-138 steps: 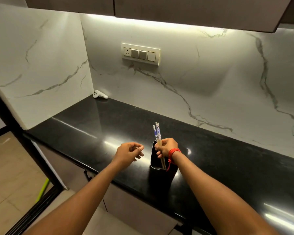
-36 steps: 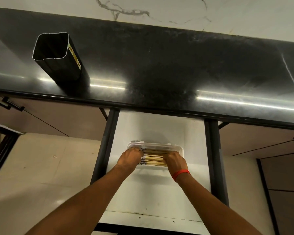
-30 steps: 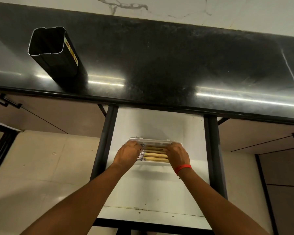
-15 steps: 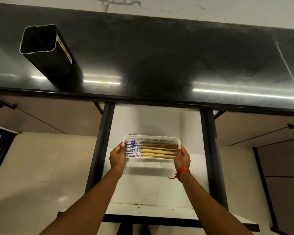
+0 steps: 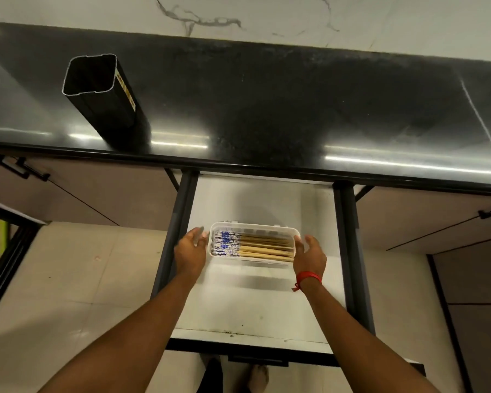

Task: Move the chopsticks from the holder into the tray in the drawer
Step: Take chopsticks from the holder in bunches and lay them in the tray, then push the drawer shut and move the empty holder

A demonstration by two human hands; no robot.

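The chopsticks [image 5: 253,246] lie flat in the white tray [image 5: 267,228], packed side by side. Their blue-and-white patterned ends point to the left and their plain wooden ends point to the right. The tray sits on the white floor of the open drawer [image 5: 255,304], in its middle part, a little nearer to the left side rail than to the right one.

The left hand [image 5: 190,251] is at the left short end of the tray. Its fingers are spread and loosely curved, and the fingertips are touching the tray's rim or are just beside it; I cannot tell which. It holds nothing. The right hand [image 5: 309,255] is at the right short end, also with the fingers apart and holding nothing. Its thumb is very close to the tray's corner, the other fingers are a little away from it. A red thread band [image 5: 308,278] is around the right wrist. So the chopsticks are between the two hands, and neither hand touches them.

On the black counter [image 5: 267,109] above the drawer stands the dark square holder [image 5: 102,95], upright, to the left and well apart from the tray. Its inside looks dark and no chopstick rises out of it. Behind the counter is a white marble wall [image 5: 267,15].
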